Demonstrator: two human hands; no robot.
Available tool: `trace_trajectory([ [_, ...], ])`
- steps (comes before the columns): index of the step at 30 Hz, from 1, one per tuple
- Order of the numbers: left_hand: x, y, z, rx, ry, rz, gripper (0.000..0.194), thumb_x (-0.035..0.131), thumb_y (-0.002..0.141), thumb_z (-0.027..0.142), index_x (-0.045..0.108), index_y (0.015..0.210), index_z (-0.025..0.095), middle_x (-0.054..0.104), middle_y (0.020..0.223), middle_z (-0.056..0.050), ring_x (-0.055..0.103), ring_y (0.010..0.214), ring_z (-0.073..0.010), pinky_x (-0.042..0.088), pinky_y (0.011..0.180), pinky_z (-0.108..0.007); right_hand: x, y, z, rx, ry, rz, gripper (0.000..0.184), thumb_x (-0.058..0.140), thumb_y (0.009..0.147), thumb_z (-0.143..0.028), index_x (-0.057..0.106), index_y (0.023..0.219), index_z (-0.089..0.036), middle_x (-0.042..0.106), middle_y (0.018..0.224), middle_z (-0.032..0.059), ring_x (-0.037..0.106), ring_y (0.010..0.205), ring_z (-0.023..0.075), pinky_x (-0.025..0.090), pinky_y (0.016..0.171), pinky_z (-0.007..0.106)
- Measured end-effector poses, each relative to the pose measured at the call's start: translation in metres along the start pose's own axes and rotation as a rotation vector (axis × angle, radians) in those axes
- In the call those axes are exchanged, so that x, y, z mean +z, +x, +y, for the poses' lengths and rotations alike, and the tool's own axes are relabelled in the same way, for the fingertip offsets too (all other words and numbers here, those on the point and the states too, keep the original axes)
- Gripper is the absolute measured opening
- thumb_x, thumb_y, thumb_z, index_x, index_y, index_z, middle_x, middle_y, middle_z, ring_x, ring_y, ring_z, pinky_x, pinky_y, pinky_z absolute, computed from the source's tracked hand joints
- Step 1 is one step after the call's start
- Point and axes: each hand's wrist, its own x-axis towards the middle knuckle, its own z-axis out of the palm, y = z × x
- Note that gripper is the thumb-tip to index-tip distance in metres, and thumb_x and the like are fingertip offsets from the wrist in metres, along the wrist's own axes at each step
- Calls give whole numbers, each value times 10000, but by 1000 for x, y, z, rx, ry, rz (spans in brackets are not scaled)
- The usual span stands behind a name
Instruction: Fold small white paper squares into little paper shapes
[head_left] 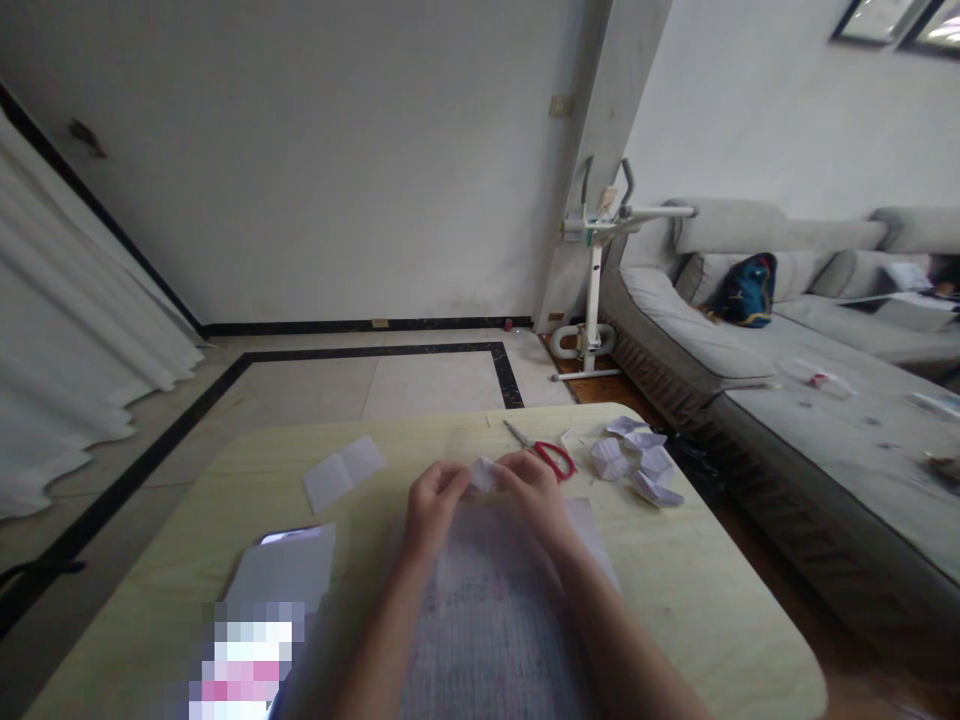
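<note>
Both my hands meet over the middle of a pale wooden table (720,600). My left hand (433,505) and my right hand (534,485) pinch a small folded piece of white paper (484,472) between their fingertips. Under my forearms lies a large printed sheet (487,610). Red-handled scissors (551,455) lie just beyond my right hand. Several small folded white paper shapes (637,462) sit to the right of the scissors.
A creased white paper (343,472) lies to the left, with a grey sheet (285,570) nearer me. A grey sofa (787,350) with a dark bag (744,290) stands at the right. A white exercise machine (596,270) stands by the far wall.
</note>
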Motion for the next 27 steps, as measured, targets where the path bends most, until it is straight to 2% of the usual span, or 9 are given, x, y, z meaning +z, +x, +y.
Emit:
trace_trajectory([
  [5, 2, 0, -1, -34, -11, -63, 372, 712, 700, 386, 685, 956, 117, 731, 797, -71, 677, 671, -172, 535, 628, -261, 2, -1, 3, -59, -75, -9, 170, 678, 764, -325, 650, 741, -159, 658, 711, 40, 606, 656, 159, 484, 626, 272],
  [9, 2, -1, 2, 21, 79, -30, 313, 690, 719, 397, 724, 855, 118, 724, 755, -65, 661, 657, -169, 519, 610, -246, 2, -2, 4, -77, -93, -11, 169, 671, 773, -331, 652, 772, -163, 662, 739, 44, 614, 686, 167, 494, 644, 278],
  [14, 2, -2, 3, 37, 79, 32, 307, 697, 708, 386, 732, 851, 117, 720, 756, -66, 646, 643, -163, 510, 599, -245, 3, -2, 4, -51, -107, -13, 240, 685, 754, -348, 686, 899, -156, 705, 860, 79, 645, 762, 194, 512, 693, 306],
  [17, 3, -2, 4, 38, 71, 37, 279, 705, 702, 371, 735, 826, 123, 720, 744, -56, 647, 649, -160, 510, 607, -240, 2, -1, 2, -7, -128, -42, 226, 669, 766, -367, 713, 834, -156, 717, 788, 69, 649, 717, 196, 510, 664, 302],
  [21, 4, -4, 5, 37, 62, 11, 261, 702, 713, 371, 738, 811, 132, 721, 726, -49, 648, 653, -155, 509, 616, -235, 2, -2, -3, 13, -86, -40, 205, 672, 765, -353, 736, 824, -167, 732, 804, 59, 663, 746, 203, 509, 687, 300],
  [27, 6, -4, 6, 52, 87, 15, 250, 685, 732, 373, 738, 793, 136, 723, 725, -52, 648, 660, -161, 504, 616, -238, 3, -3, -8, 74, -69, 3, 197, 687, 746, -339, 748, 807, -162, 737, 780, 55, 669, 751, 213, 511, 696, 307],
])
